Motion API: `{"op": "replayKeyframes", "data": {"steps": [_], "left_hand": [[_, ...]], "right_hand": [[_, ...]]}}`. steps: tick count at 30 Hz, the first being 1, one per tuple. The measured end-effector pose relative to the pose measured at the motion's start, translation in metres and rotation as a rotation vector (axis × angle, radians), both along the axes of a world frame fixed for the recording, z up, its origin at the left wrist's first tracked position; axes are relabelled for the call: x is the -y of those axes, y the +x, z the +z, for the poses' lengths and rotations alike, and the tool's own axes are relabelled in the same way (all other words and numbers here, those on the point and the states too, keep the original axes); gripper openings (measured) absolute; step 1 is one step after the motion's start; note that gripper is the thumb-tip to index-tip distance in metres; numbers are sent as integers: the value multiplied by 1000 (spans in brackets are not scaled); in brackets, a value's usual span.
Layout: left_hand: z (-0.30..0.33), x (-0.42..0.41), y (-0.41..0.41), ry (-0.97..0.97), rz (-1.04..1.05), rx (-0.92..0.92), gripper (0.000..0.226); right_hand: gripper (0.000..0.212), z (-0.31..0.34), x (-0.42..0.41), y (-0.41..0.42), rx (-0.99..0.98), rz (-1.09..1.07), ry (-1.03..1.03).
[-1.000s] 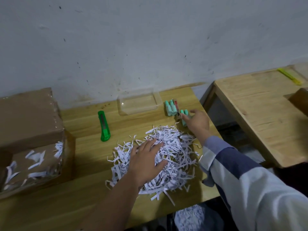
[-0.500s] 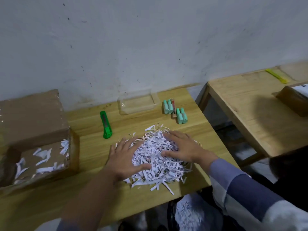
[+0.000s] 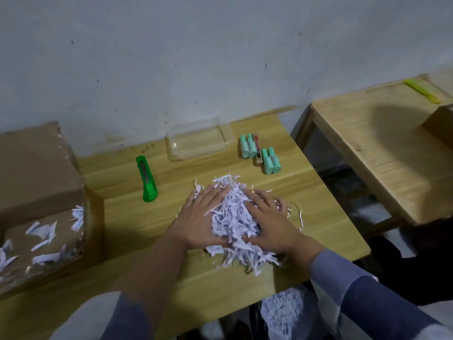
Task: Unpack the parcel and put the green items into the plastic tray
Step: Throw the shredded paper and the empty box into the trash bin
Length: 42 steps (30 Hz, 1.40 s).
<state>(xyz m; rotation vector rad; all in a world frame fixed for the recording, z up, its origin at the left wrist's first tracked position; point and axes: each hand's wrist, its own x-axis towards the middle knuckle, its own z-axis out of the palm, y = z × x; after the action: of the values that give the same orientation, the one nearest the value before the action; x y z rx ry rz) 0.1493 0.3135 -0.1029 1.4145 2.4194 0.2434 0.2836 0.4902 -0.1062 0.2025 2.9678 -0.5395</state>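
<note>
A heap of white shredded paper [image 3: 232, 217] lies mid-table. My left hand [image 3: 199, 219] presses its left side and my right hand [image 3: 268, 222] its right side, fingers straight, squeezing the heap between them. Behind it stand two mint-green items [image 3: 247, 145] and two more [image 3: 270, 160], with a small red-and-brown box [image 3: 256, 149] between the pairs. The clear plastic tray [image 3: 171, 153] sits at the back against the wall with nothing visible inside. The opened cardboard parcel [image 3: 36, 182] is at the left, with paper strips inside its open side.
A green utility knife [image 3: 147, 179] lies left of the heap. A second wooden table [image 3: 382, 143] at the right carries a yellow tool [image 3: 422, 91] and a brown box corner [image 3: 441, 123]. More shredded paper [image 3: 284, 307] lies below the table's front edge.
My right hand left the green items and came back onto the heap. Both hands have pushed inward, gathering the shreds into a narrower, taller pile.
</note>
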Motion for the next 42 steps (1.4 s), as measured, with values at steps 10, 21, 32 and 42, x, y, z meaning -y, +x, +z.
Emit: {"op": "replayKeyframes", "data": {"steps": [10,21,32,42], "left_hand": [[-8,-23,31,376,303,-16,45],[72,-57,109,619,298,404,44],[32,-82,268,421,232,768,60],[-141,-86,311,141,535,996,67]], "right_hand": [[53,13,11,-5,-238,-254,-302],[41,103,9,89,-428,-566,-416],[44,66,27,259,-398,-1051,-572],[63,-137,16,298,-113,-1337,-967]]}}
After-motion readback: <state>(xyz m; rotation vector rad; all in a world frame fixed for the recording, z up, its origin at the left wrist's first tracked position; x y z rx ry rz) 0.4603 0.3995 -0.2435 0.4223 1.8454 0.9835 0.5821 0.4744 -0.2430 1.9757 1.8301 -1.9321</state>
